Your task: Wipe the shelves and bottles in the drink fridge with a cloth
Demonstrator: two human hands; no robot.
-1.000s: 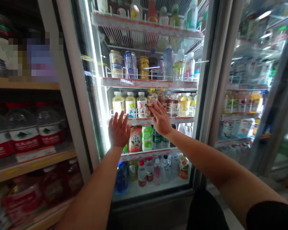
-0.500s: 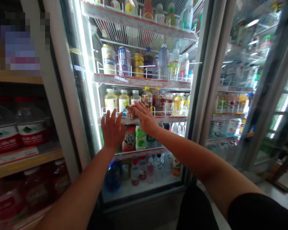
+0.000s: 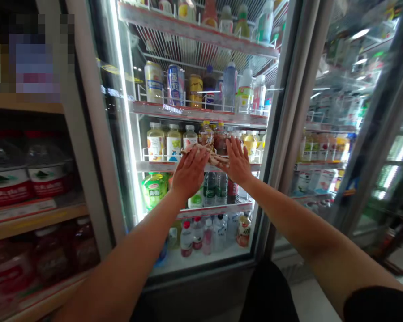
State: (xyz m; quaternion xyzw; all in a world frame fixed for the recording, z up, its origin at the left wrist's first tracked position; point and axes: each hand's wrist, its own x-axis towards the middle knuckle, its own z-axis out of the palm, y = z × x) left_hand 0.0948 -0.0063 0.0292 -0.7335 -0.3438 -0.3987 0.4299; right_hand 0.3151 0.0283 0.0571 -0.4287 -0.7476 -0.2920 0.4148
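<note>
Pressed a crumpled, pale patterned cloth (image 3: 216,158) to the clear glass door (image 3: 208,263) under a flat, unclenched left hand (image 3: 190,172), splayed a bare right hand (image 3: 238,163) by its edge, seemed to need even pressure

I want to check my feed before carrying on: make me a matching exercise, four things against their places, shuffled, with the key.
Things
1. cloth
2. gold can
3. small red-capped bottles
4. yellow-capped bottles

Places
A. at the bottom of the cooler
B. one shelf below the gold can
C. touching the left hand and right hand
D. just right of the blue can

Pairs: 1-C, 2-D, 3-A, 4-B
</note>
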